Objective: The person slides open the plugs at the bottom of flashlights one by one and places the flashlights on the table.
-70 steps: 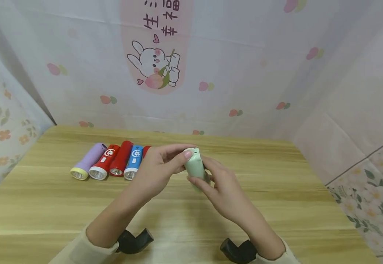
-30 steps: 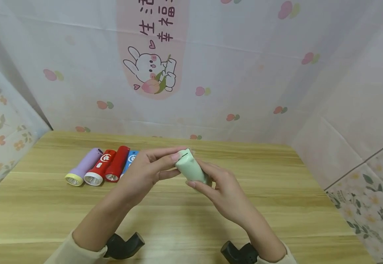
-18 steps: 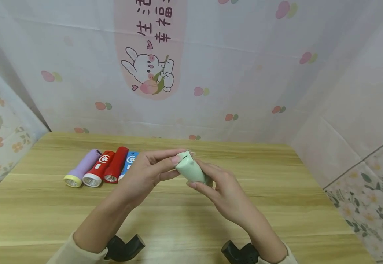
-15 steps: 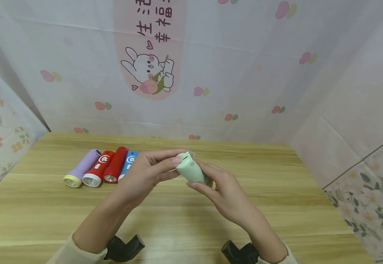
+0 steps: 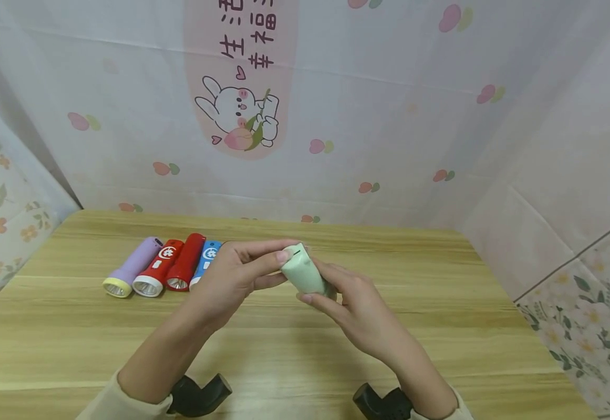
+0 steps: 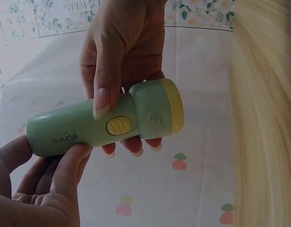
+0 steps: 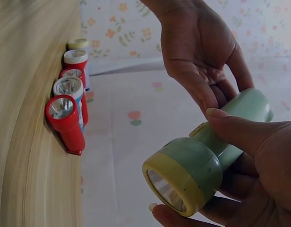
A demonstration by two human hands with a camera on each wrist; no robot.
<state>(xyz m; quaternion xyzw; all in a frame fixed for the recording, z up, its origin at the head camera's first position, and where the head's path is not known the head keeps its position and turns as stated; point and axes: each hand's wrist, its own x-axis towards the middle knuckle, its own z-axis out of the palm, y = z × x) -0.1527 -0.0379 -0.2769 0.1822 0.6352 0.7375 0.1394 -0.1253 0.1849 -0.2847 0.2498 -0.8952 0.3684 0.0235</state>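
Observation:
A light green flashlight (image 5: 305, 273) with a yellow lens ring is held above the table between both hands. My left hand (image 5: 226, 277) pinches its tail end, thumb on the end by a small dark slot. Around the body near the head, my right hand (image 5: 357, 306) grips with its thumb along one side. In the left wrist view, the flashlight (image 6: 74, 123) shows a yellow slide switch (image 6: 119, 126) near the right thumb and small dark print near the tail. The right wrist view shows its lens (image 7: 166, 189), which looks unlit.
On the wooden table (image 5: 294, 361), several flashlights lie side by side at the left: purple (image 5: 136, 262), red with white (image 5: 160, 265), red (image 5: 186, 262) and blue with white (image 5: 207, 256). Another red one (image 7: 65, 120) shows in the right wrist view. A patterned curtain (image 5: 378, 116) hangs behind.
Since the earliest frame, the green flashlight has tilted, its tail end moving left with my left hand. Over the last second both hands keep their hold, with only a slight shift.

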